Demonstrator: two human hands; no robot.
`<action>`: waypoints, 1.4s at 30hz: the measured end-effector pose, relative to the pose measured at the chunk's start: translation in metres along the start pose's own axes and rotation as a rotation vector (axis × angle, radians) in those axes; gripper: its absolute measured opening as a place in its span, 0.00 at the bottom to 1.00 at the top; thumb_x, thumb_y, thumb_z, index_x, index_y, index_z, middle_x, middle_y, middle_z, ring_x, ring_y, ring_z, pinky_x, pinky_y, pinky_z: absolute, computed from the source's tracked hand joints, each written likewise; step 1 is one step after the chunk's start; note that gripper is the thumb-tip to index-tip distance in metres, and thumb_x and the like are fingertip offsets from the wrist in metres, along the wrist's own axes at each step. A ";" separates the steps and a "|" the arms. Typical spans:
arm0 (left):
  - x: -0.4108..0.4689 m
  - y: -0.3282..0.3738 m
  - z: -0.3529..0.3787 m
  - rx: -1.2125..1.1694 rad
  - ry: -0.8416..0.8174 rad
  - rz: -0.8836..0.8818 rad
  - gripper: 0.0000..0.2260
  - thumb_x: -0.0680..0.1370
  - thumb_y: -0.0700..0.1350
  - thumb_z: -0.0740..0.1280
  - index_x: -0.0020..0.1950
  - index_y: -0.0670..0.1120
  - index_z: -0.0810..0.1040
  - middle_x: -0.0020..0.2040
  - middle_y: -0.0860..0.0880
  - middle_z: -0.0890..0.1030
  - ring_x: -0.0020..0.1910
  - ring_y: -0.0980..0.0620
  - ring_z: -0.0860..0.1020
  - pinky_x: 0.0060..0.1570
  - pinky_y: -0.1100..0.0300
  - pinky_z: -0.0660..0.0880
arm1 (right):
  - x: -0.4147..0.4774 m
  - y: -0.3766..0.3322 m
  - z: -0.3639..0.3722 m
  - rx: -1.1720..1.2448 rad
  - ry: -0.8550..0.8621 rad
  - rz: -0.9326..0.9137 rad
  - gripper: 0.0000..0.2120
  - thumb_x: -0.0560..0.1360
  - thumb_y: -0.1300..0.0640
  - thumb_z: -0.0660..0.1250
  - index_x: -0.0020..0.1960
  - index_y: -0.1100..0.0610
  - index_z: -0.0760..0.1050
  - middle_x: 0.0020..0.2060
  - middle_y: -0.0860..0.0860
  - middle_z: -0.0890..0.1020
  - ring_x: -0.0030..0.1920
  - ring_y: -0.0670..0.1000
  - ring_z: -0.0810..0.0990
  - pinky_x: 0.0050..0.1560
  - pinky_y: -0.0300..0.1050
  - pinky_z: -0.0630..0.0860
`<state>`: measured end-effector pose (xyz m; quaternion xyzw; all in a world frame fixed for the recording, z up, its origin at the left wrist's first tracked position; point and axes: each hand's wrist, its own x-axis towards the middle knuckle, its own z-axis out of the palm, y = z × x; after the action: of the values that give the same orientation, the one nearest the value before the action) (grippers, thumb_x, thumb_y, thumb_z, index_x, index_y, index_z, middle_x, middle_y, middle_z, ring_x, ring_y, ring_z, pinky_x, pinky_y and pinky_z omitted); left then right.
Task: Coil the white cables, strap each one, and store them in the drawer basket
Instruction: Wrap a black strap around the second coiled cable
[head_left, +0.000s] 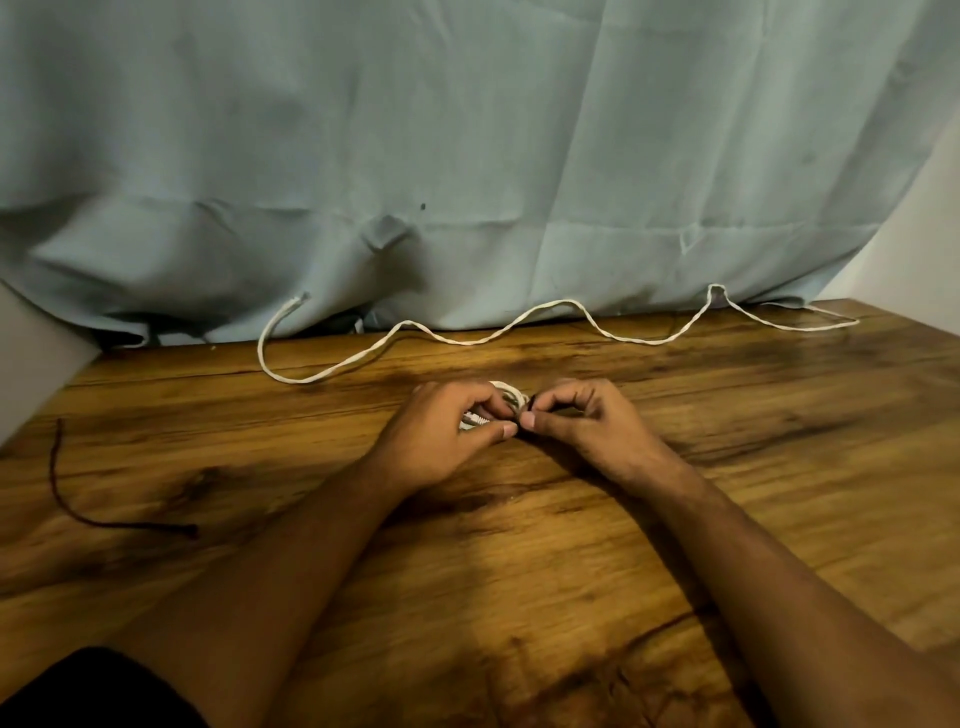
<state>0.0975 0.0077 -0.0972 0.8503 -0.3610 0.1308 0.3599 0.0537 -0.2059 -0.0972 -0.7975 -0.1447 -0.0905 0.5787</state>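
Note:
A small coiled white cable (500, 399) lies at the middle of the wooden table (727, 441), mostly hidden under my fingers. My left hand (441, 431) holds the coil, thumb and fingers pinched at its right side. My right hand (582, 421) pinches a dark strap (525, 406) at the same spot on the coil; the two thumbs nearly touch. A second white cable (467, 340) lies uncoiled in long waves along the table's far edge. No drawer basket is in view.
A dark red strap (83, 512) lies loose on the table at the left. A pale blue cloth (467, 156) hangs behind the table's far edge. White walls show at the left edge (31, 374) and the right edge (924, 234).

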 end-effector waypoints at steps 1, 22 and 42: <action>0.001 -0.001 0.001 -0.027 -0.010 -0.015 0.09 0.74 0.55 0.73 0.51 0.54 0.85 0.48 0.60 0.86 0.50 0.64 0.82 0.54 0.57 0.78 | -0.001 0.000 0.000 0.004 -0.005 0.008 0.05 0.76 0.61 0.75 0.44 0.63 0.85 0.47 0.64 0.85 0.46 0.52 0.81 0.54 0.50 0.74; 0.009 0.003 0.010 -0.003 -0.047 -0.142 0.06 0.72 0.58 0.67 0.43 0.58 0.81 0.43 0.60 0.84 0.48 0.57 0.81 0.55 0.47 0.77 | -0.009 -0.010 -0.005 0.154 -0.103 0.137 0.03 0.77 0.66 0.71 0.44 0.63 0.80 0.40 0.58 0.81 0.39 0.47 0.77 0.41 0.35 0.74; 0.010 0.003 0.003 -0.103 -0.082 -0.048 0.06 0.78 0.42 0.72 0.51 0.53 0.86 0.48 0.58 0.85 0.49 0.64 0.81 0.51 0.66 0.72 | -0.010 -0.009 -0.002 0.255 0.023 0.174 0.05 0.78 0.65 0.70 0.53 0.62 0.84 0.45 0.61 0.87 0.41 0.50 0.87 0.37 0.37 0.80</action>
<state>0.1023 -0.0006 -0.0932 0.8436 -0.3612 0.0686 0.3913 0.0413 -0.2062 -0.0915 -0.7258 -0.0790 -0.0299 0.6827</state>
